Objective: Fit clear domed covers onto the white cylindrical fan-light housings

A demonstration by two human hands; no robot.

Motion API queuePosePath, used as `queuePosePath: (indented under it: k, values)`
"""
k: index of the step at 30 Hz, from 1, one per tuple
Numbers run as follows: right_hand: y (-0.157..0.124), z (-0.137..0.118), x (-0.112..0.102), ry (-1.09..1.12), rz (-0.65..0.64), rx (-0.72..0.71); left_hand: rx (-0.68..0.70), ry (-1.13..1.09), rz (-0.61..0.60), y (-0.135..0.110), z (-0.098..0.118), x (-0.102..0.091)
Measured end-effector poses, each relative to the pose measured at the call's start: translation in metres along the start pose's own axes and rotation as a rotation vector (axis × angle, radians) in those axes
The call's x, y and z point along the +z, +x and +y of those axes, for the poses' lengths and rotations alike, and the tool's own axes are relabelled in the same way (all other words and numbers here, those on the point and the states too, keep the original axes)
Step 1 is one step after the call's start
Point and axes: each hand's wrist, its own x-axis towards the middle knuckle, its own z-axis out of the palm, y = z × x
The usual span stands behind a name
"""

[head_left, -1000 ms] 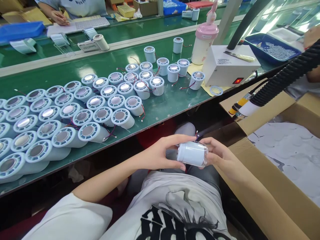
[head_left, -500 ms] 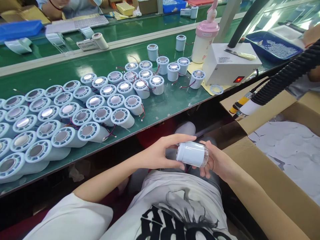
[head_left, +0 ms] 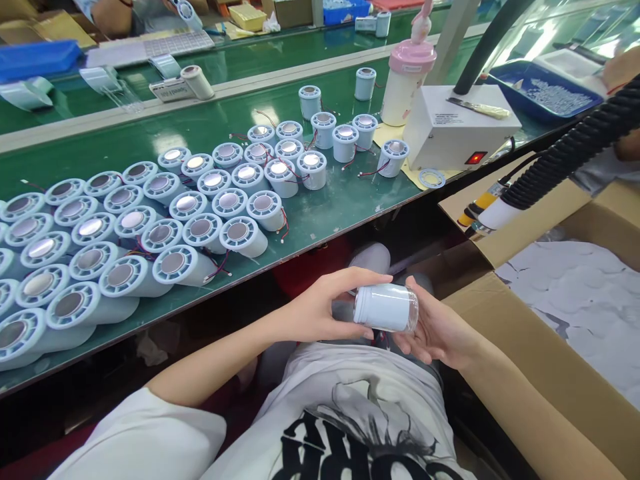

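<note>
Over my lap, my left hand (head_left: 325, 308) grips one end of a pale blue-white cylinder (head_left: 385, 307) that lies on its side. Its thumb runs along the top and its fingers curl underneath. My right hand (head_left: 440, 330) sits under the cylinder's other end with the palm up and the fingers loosely spread, touching it. On the green bench (head_left: 345, 200) in front lie several rows of the same cylinders (head_left: 150, 220), round faces up, with thin red and black wires trailing from some.
A white box with a red lit switch (head_left: 457, 130) and a pink-lidded bottle (head_left: 407, 77) stand at the bench's right. A black ribbed hose (head_left: 570, 157) crosses above an open cardboard box (head_left: 550, 373) with white sheets. Another person sits beyond the far bench (head_left: 115, 17).
My right hand's fingers have opened off the cylinder's end and dropped below it, palm up. The left hand keeps its grip. The view has shifted slightly.
</note>
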Motion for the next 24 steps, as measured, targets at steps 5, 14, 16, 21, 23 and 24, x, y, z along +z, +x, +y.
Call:
queuePosePath:
  k: [5,14,16,21,23,24]
  values:
    - [-0.004,0.009,-0.004,-0.308,0.245,-0.499,-0.175,-0.112,0.028,-0.001,0.007,0.004]
    - [-0.018,0.016,-0.009,-0.786,0.296,-0.925,-0.230,-0.158,-0.044,0.002,0.009,-0.001]
    - [-0.018,0.016,-0.007,-0.523,0.232,-0.780,-0.165,-0.112,-0.055,0.003,0.011,-0.002]
    - [-0.019,0.015,-0.007,-0.460,0.320,-0.707,-0.233,-0.259,-0.068,0.000,0.007,-0.002]
    - [-0.018,0.015,-0.008,-0.525,0.365,-0.680,-0.284,-0.324,-0.080,-0.001,0.001,-0.002]
    - [-0.018,0.016,-0.007,-0.539,0.371,-0.644,-0.307,-0.350,-0.090,-0.002,-0.003,-0.001]
